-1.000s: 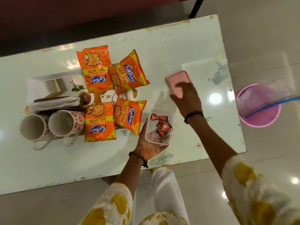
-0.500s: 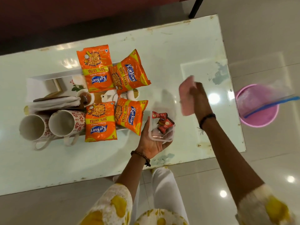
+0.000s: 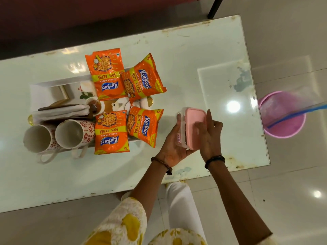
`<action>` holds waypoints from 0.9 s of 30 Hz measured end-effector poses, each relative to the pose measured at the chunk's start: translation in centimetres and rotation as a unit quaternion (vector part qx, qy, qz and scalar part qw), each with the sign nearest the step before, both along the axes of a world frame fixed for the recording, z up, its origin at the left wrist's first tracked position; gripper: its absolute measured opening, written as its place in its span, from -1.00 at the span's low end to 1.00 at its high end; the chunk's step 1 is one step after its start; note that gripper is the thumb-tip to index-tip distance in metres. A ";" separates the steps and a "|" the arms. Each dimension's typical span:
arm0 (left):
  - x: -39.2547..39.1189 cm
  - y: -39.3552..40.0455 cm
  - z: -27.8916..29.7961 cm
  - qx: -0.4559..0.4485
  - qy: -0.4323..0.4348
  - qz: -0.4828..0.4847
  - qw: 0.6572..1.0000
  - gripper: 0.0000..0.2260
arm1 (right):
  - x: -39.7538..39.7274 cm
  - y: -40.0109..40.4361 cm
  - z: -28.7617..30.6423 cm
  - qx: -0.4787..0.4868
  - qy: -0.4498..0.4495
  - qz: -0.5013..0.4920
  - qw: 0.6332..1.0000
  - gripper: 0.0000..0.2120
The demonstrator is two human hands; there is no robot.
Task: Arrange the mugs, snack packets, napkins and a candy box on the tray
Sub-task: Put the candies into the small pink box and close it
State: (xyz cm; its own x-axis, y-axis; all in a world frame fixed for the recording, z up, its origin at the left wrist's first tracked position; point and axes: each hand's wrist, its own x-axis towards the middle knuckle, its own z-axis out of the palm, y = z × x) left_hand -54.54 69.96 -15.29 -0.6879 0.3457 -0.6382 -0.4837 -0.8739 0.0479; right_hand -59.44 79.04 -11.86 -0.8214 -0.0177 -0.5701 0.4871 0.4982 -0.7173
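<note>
My left hand (image 3: 172, 146) cups a clear plastic candy box (image 3: 182, 137) from below, just right of the tray. My right hand (image 3: 210, 135) presses the pink lid (image 3: 193, 124) down on top of that box. The white tray (image 3: 42, 93) with a floral print lies on the table's left half. Two white mugs with red flowers (image 3: 38, 138) (image 3: 70, 133) lie on their sides at the tray's near left corner. Folded napkins (image 3: 62, 112) rest behind them. Several orange snack packets (image 3: 106, 73) (image 3: 143, 126) cover the tray's right part.
The glass-topped table (image 3: 203, 55) ends just right of my hands. A pink bucket (image 3: 281, 114) with a blue stick stands on the tiled floor at the right. A dark sofa edge runs along the far side.
My right hand lifted the pink lid off the table and brought it left onto the candy box held in my left hand. The candies are now covered.
</note>
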 end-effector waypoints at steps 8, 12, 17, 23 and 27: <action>-0.7 0.7 0.1 -0.057 0.028 -0.011 0.998 -0.18 | -0.3 -0.8 0.3 0.102 -0.001 -0.009 0.995 -0.31; -0.7 0.3 0.0 -0.039 0.052 -0.016 0.998 -0.30 | -0.4 -0.9 0.4 0.128 0.012 -0.022 0.991 -0.48; -0.8 -0.6 0.8 -0.066 0.080 -0.050 0.993 -0.44 | -0.3 -0.8 1.1 0.082 0.041 -0.028 0.995 -0.37; -1.1 -1.5 2.1 -0.197 0.081 -0.142 0.967 -0.56 | 0.5 -0.1 2.5 0.022 0.125 -0.050 0.991 -0.67; -0.6 -2.6 3.5 -0.236 0.108 -0.092 0.961 -0.41 | 0.8 -1.4 3.8 -0.003 0.119 -0.048 0.992 -0.75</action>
State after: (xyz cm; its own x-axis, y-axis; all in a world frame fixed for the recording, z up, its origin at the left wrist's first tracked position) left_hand -55.17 67.38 -11.77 -0.7772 0.1817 -0.6025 -0.5621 -0.6311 0.5346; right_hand -58.68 77.67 -8.09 -0.9307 0.0642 -0.3600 0.3487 0.4524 -0.8209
